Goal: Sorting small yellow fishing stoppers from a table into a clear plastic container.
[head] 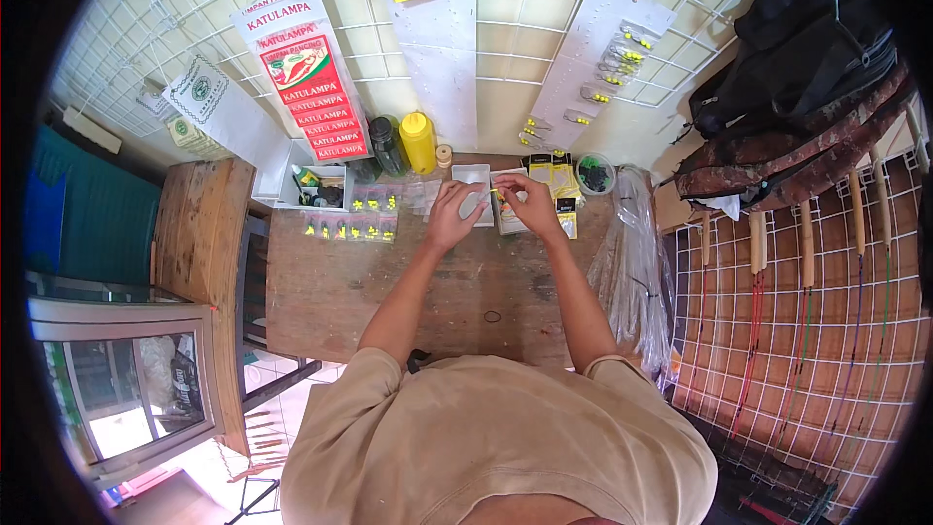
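Observation:
Over a white open box [471,176] at the back of the wooden table, my left hand [450,213] has its fingers curved, the thumb apart from them. No object shows in it at this size. A small yellow piece [495,190] sits at the fingertips of my right hand [533,205], which pinches it; its exact kind is too small to tell. Under that hand a second white box [510,224] holds small items, mostly hidden by the fingers. Yellow-and-black packets [567,224] lie just right of my right hand.
Small clear bags with yellow beads [351,227] lie to the left. Behind stand a white tray [291,197], a dark bottle [386,144], a yellow squeeze bottle [418,142] and a wooden spool [443,155]. Rightward are a round tub [596,174] and long plastic sleeves [638,270].

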The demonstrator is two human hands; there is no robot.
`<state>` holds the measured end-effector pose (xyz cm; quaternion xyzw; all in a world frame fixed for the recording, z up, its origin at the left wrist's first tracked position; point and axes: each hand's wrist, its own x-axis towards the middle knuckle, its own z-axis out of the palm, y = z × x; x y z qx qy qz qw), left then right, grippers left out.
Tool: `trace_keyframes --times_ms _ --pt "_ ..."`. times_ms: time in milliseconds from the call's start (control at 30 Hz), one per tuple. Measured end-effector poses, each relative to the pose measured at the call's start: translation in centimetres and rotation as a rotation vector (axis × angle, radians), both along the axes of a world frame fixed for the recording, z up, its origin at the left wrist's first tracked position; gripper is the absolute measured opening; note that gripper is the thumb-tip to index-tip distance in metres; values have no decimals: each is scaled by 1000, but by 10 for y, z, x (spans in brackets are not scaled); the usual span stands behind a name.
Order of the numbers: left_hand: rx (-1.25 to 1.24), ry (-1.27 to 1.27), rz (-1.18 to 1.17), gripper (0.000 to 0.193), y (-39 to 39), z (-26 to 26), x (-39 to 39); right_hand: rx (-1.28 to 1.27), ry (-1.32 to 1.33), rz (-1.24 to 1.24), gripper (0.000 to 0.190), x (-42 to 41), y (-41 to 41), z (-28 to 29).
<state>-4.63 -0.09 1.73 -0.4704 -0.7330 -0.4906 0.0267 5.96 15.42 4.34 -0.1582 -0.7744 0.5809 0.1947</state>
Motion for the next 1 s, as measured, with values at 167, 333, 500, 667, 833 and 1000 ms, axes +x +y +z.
trace_keyframes --times_ms 167,333,500,667,833,1000 --pt "9 3 2 33 0 -2 -1 220 81 41 33 -6 -8 20" --pt "-5 11 7 33 0 -1 -1 328 40 69 39 -7 -7 28" --pt "1 3 11 33 1 0 -1 636 66 66 40 -9 -10 34" --pt "1 -8 -14 32 2 1 0 722 -23 59 38 -13 -13 28" --pt "-9 -49 37 33 -2 1 2 642 85 76 36 -7 -14 34" --pt "31 13 73 33 -7 -2 1 558 99 -100 34 6 -1 25"
